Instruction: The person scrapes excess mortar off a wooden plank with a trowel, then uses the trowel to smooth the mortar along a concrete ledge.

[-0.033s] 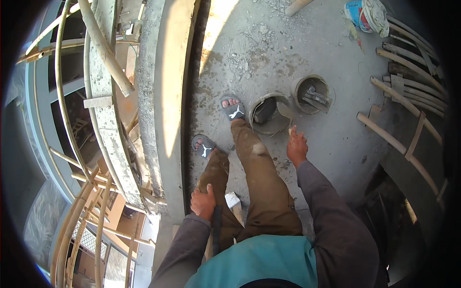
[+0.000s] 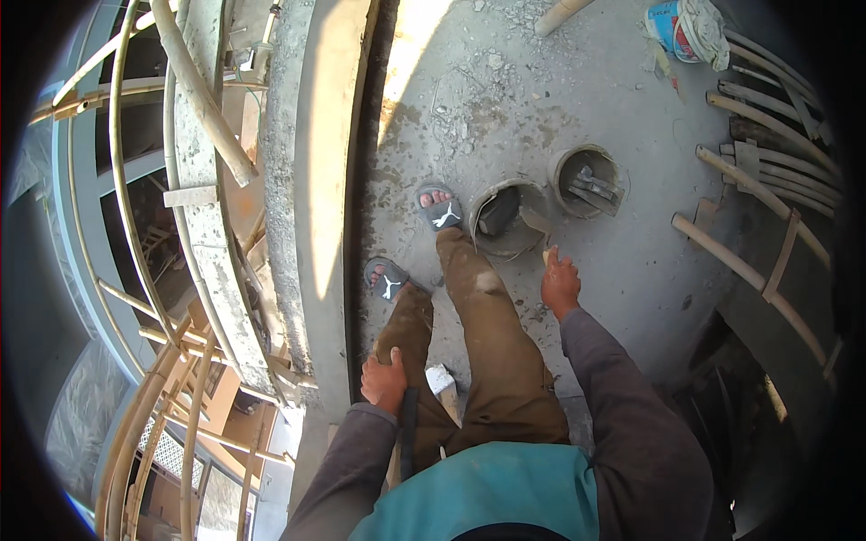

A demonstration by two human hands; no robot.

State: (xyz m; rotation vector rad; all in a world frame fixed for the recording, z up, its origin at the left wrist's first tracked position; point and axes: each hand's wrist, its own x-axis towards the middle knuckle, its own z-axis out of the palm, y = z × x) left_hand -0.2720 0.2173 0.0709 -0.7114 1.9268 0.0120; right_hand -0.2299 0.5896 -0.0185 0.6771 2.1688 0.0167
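My right hand (image 2: 560, 283) is closed around the handle of a trowel (image 2: 536, 222). The trowel's blade is tilted at the right rim of a mortar-smeared bucket (image 2: 483, 246), partly inside it. Within that bucket lies a dark grey mass (image 2: 499, 212), perhaps mortar; I cannot make it out well. My left hand (image 2: 383, 382) rests on my left leg near the knee, thumb apart from the fingers, and holds nothing. A second bucket (image 2: 558, 168), beyond and right of the first, contains several grey, caked pieces or tools (image 2: 594, 187) of unclear kind.
My sandalled feet stand on grey concrete (image 2: 631, 261), left of the buckets. A ledge (image 2: 320, 180) with a dark gap runs along my left, with bamboo scaffolding (image 2: 126, 189) beyond. Bamboo poles (image 2: 735, 257) lie right. Rubble (image 2: 460, 117) and a blue-white container (image 2: 667, 32) are farther off.
The trowel blade has turned more edge-on and dipped slightly toward the near side of the bucket's rim. My right hand has shifted slightly nearer to me. My left hand stays on my leg.
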